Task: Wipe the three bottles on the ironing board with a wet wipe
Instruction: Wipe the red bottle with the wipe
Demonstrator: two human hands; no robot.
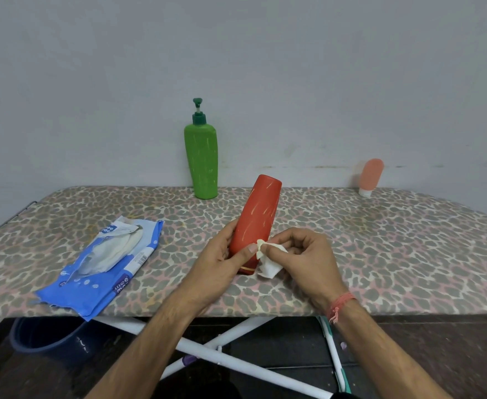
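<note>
My left hand [222,260] grips the lower part of a red bottle [258,214], which stands cap-down and tilted on the ironing board [380,254]. My right hand [303,254] pinches a white wet wipe [268,262] against the bottle's lower right side. A green pump bottle [201,159] stands upright at the board's far edge by the wall. Far to the right, a small pink tube bottle [370,175] stands on its white cap.
An opened blue wet wipe pack [104,266] lies on the board's left part, near the front edge. A dark blue bucket [49,338] sits on the floor under the board, beside the white crossed legs [230,335]. A grey wall rises right behind the board.
</note>
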